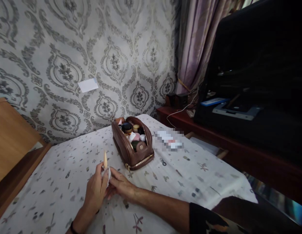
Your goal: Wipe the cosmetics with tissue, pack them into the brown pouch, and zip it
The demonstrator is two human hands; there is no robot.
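My left hand (pixel 94 190) is closed around a thin beige item (pixel 105 159) that tapers to a point and stands upright above the fingers. Its exact kind does not show. Against its lower part is a white, thin piece (pixel 109 175), perhaps a tissue or wipe, between my two hands. My right hand (pixel 123 184) comes in from the right with its fingers curled onto this white piece, fingertips partly hidden. Just beyond my hands stands a brown leather toiletry bag (pixel 141 162), unzipped, with several small jars (pixel 127 127) and cosmetics inside.
A patterned white cloth (pixel 75 162) covers the table. A blurred-out flat item (pixel 169 139) lies right of the bag. A large dark television screen (pixel 250 71) and a red-brown cabinet (pixel 175 113) stand at the right. A wooden panel (pixel 14 136) rises at the left.
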